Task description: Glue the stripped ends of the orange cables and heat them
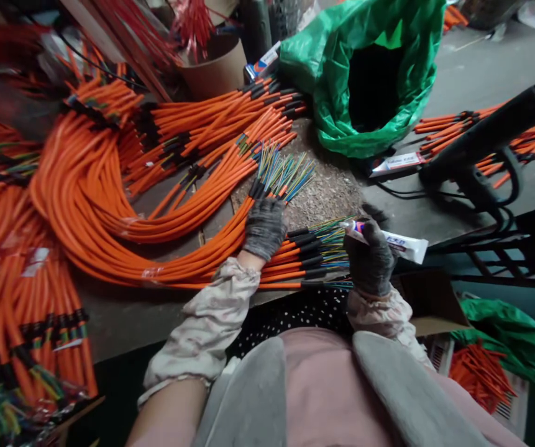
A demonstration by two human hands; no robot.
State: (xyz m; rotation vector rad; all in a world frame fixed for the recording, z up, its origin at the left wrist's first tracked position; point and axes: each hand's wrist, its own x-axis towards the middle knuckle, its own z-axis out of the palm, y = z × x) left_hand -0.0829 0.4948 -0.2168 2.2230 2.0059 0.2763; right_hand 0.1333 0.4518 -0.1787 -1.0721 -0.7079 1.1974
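Note:
My left hand (pixel 264 226), in a grey knit glove, lies palm down on a bundle of orange cables (pixel 202 251) at the front of the worktable, fingers curled over their black-sleeved ends (pixel 305 243). Coloured inner wires (pixel 332 239) fan out from those ends toward my right hand. My right hand (pixel 370 257), also gloved, is closed around a white glue tube (pixel 404 245) with blue and red print, its tip pointing left at the wire ends.
Large coils of orange cable (pixel 76 186) cover the table's left and back. A green plastic bag (pixel 374 68) stands open at the back. A black tool on a stand (pixel 491 139) is at right. A cardboard tube (pixel 215 65) holds red wires. Another green bag (pixel 514 347) lies on the floor.

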